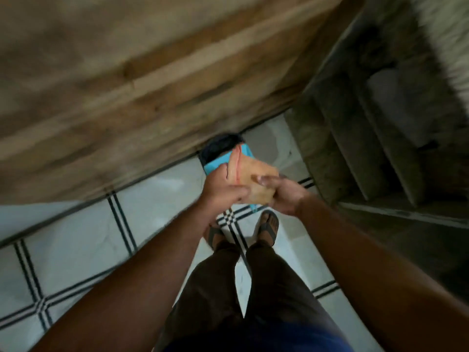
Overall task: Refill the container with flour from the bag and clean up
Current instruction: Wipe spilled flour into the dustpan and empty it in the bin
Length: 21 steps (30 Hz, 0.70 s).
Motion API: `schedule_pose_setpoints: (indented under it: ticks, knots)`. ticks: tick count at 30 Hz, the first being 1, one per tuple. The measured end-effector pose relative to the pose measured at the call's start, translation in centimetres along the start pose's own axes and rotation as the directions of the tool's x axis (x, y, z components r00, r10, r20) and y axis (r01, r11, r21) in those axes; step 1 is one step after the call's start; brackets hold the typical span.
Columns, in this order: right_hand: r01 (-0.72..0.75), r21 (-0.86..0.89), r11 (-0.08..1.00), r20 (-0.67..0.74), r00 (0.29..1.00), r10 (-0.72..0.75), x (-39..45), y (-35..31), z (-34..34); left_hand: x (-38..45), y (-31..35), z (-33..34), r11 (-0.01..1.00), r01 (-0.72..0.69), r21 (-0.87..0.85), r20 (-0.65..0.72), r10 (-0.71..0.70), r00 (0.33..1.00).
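1. Blurred head view, looking straight down past the person's arms to the floor.
2. Bag point(250, 174) held out in front of the body, between both hands, above the feet; tan paper-like surface with a red streak along a fold and a blue band at its far and near edges (print unreadable).
3. Left hand point(223, 193) grips the bag's left side, fingers curled over the near part, thumb lying across toward the middle.
4. Right hand point(281, 194) grips the bag's right side from below, thumb pressed on top of the tan face, fingers wrapped under.
5. The two hands nearly meet at the bag's near edge.
6. Something dark point(220, 143) sits at the bag's far end, past the blue band; can't tell what it is.
7. Floor point(83, 232) is white tile with dark double lines crossing.
8. Wooden surface point(121, 80) fills the upper left, its edge running diagonally just past the bag.
9. Grey ribbed structure point(355, 148) on the right, with a pale rounded shape point(396, 102) inside it (too blurred to identify).
10. Dark trousers point(241, 288) and sandals point(269, 227) below the hands, feet on the tile.
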State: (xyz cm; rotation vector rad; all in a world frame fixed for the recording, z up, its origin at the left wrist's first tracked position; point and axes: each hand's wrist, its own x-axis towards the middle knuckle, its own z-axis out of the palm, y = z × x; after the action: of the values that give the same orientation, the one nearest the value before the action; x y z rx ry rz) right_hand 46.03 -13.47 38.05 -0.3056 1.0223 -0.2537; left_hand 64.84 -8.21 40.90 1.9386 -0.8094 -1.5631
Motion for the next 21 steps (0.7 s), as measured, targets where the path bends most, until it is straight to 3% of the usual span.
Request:
schedule_pose_setpoints:
  ticks: [2, 3, 7, 11, 13, 16, 21]
  knots:
    - [0.038, -0.063, 0.997, -0.094, 0.995, -0.044, -4.8, -2.0, 0.5, -1.4, 2.8, 1.2, 0.961, -0.052, 0.272, -0.071, 0.074, 0.995]
    - [0.052, -0.099, 0.994, -0.153, 0.986, -0.066, -7.2, -2.9, 0.4, -2.1, 4.2, 1.9, 0.952, -0.057, 0.302, -0.075, 0.084, 0.994]
    - [0.144, -0.152, 0.978, -0.378, 0.906, -0.192, -15.8, -5.8, -1.9, -4.6, 9.5, 5.8, 0.956, -0.146, 0.254, 0.01, 0.149, 0.989]
    - [0.307, -0.154, 0.939, -0.507, 0.792, -0.342, -24.8, -8.3, -5.2, -6.6, 15.5, 11.5, 0.897, -0.351, 0.269, 0.117, 0.331, 0.936]
    - [0.399, -0.156, 0.903, -0.537, 0.733, -0.417, -29.1, -9.2, -7.2, -7.6, 18.9, 15.0, 0.86, -0.432, 0.273, 0.158, 0.403, 0.902]
    - [0.499, -0.15, 0.853, -0.506, 0.703, -0.5, -34.4, -10.9, -10.5, -8.9, 24.1, 20.3, 0.823, -0.522, 0.225, 0.161, 0.497, 0.853]
    - [0.607, -0.1, 0.788, -0.601, 0.595, -0.534, -39.4, -15.9, -14.3, -9.0, 31.8, 27.2, 0.754, -0.624, 0.206, 0.154, 0.605, 0.781]
